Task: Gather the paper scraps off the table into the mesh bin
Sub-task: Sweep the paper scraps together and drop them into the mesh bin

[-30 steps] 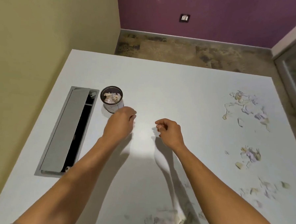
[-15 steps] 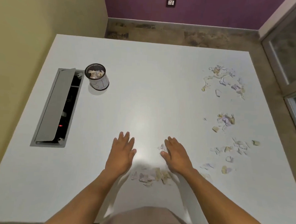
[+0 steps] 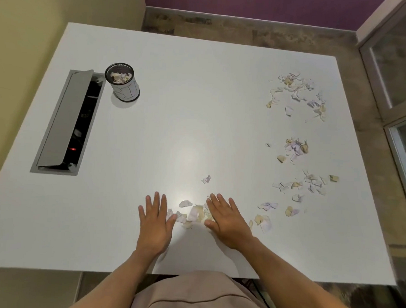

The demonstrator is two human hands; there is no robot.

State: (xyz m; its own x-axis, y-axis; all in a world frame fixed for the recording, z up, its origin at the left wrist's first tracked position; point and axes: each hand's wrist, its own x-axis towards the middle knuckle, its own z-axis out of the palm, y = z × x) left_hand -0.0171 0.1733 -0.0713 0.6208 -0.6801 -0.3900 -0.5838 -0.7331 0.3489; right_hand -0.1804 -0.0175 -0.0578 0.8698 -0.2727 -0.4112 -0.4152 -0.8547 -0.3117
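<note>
A small pile of paper scraps (image 3: pixel 194 214) lies near the front edge of the white table (image 3: pixel 175 128). My left hand (image 3: pixel 155 222) lies flat on the table at the pile's left, fingers straight. My right hand (image 3: pixel 226 220) lies flat at the pile's right and covers some scraps. The black mesh bin (image 3: pixel 123 82) stands far left at the back, with scraps inside. A single scrap (image 3: pixel 206 179) lies just beyond the hands. More scraps spread along the right side: a far cluster (image 3: pixel 299 93), a middle cluster (image 3: pixel 295 147) and a near scatter (image 3: pixel 301 187).
An open grey cable hatch (image 3: pixel 67 123) with a raised lid is set into the table left of the bin. A yellow wall runs along the left, a glass door frame (image 3: pixel 401 117) along the right. The table's front edge is close under my forearms.
Both hands came back from beside the bin to the near pile and opened flat on either side of it. The view has tilted down toward the front edge.
</note>
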